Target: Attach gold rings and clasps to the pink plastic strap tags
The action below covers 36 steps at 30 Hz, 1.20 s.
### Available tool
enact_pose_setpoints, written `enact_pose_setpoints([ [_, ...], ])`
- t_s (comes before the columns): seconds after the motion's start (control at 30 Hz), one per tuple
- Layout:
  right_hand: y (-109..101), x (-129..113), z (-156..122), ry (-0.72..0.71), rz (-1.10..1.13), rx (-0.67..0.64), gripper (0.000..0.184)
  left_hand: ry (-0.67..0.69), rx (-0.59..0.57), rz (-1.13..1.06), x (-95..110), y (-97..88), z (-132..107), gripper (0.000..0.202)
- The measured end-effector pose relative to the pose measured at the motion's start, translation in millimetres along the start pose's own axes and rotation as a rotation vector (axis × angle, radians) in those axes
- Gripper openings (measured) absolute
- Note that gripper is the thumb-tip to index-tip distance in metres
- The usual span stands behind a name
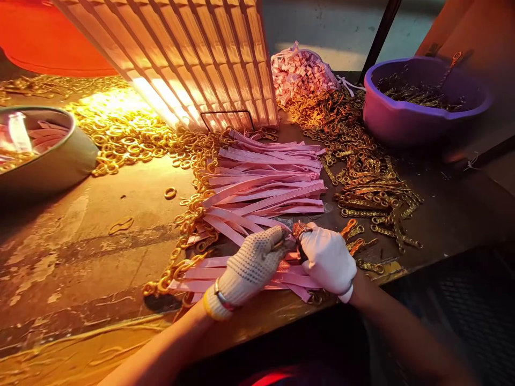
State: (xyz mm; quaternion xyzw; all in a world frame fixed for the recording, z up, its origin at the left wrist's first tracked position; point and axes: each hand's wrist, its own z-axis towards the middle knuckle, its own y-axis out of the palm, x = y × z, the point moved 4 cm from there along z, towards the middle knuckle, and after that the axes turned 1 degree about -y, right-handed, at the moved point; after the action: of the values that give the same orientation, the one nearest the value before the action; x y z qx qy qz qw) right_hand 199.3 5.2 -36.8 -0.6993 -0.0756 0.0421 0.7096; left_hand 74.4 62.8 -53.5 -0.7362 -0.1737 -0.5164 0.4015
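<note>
My left hand (251, 265), in a dotted knit glove, and my right hand (328, 257), in a white glove, meet near the table's front edge. Both are pinched shut on a small piece (298, 230) between their fingertips, seemingly a metal clasp at the end of a pink strap; it is too small to make out. Beneath the hands lie flat pink straps (241, 276) with gold rings at their left ends. Another pile of pink straps (265, 185) sits just beyond the hands.
Gold rings (129, 134) are spread across the left of the worn table (80, 252). Gold clasps (370, 182) lie heaped at right. A purple basin (422, 99) holds more metal parts. A metal bowl (44, 155) stands far left. A slatted panel (193, 59) rises behind, beside a bag of pink pieces (301, 72).
</note>
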Motion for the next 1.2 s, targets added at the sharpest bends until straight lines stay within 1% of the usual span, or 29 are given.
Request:
enact_pose_setpoints([
  [0.03,1.7,0.1,0.9,0.017,-0.029,0.009,0.02,0.048,0.012,0.041,-0.1,1.2,2.0,0.017],
  [0.07,3.3,0.3,1.5,0.025,-0.046,0.014,0.021,0.064,0.0,0.053,-1.5,2.8,4.1,0.015],
  [0.1,4.3,0.8,1.5,0.023,-0.041,0.017,0.021,0.044,-0.037,0.04,-4.0,4.6,6.0,0.016],
  [0.2,2.3,5.2,-1.0,-0.011,0.062,0.007,0.018,-0.143,-0.181,-0.111,-11.9,7.1,7.4,0.029],
  [0.23,0.0,7.1,-2.4,-0.036,0.099,0.004,0.018,-0.199,-0.209,-0.173,-12.6,6.6,6.1,0.034],
  [0.3,-4.8,10.5,-4.7,-0.091,0.156,-0.011,0.022,-0.246,-0.206,-0.262,-10.9,4.2,2.6,0.041],
  [0.37,-6.0,12.9,-5.5,-0.123,0.194,-0.057,0.022,-0.23,-0.174,-0.281,-8.2,2.5,-0.7,0.042],
  [0.47,0.2,14.0,-4.5,-0.114,0.212,-0.136,0.021,-0.193,-0.15,-0.249,-8.2,4.4,-3.4,0.041],
  [0.53,6.9,12.0,-3.9,-0.131,0.184,-0.156,0.02,-0.156,-0.13,-0.241,-10.2,6.6,-3.0,0.038],
  [0.67,19.1,7.3,-4.8,-0.247,0.125,-0.187,0.02,-0.087,-0.098,-0.258,-13.2,11.1,0.5,0.03],
  [0.77,19.9,7.6,-5.9,-0.28,0.109,-0.223,0.02,-0.082,-0.111,-0.268,-11.9,13.2,3.5,0.028],
  [0.83,14.8,9.4,-7.0,-0.243,0.107,-0.224,0.019,-0.11,-0.145,-0.266,-10.5,13.1,4.3,0.03],
  [0.93,3.5,16.8,-10.9,-0.136,0.086,-0.193,0.014,-0.191,-0.191,-0.239,-11.0,9.0,1.6,0.035],
  [1.0,-3.8,27.4,-14.0,-0.099,0.105,-0.139,0.009,-0.212,-0.151,-0.252,-11.6,2.4,-2.2,0.038],
  [1.07,-11.0,46.5,-14.4,-0.072,0.184,-0.018,0.011,-0.21,-0.073,-0.307,-11.4,-5.1,-6.7,0.046],
  [1.1,-14.0,60.1,-13.0,-0.029,0.21,0.061,0.013,-0.216,-0.051,-0.341,-11.1,-7.4,-8.8,0.049],
  [1.17,-16.4,93.1,-7.3,0.141,0.147,0.186,0.021,-0.256,-0.064,-0.422,-10.2,-7.4,-11.9,0.049],
  [1.2,-15.6,109.4,-3.4,0.238,0.071,0.213,0.025,-0.282,-0.098,-0.477,-9.4,-5.2,-12.7,0.047],
])
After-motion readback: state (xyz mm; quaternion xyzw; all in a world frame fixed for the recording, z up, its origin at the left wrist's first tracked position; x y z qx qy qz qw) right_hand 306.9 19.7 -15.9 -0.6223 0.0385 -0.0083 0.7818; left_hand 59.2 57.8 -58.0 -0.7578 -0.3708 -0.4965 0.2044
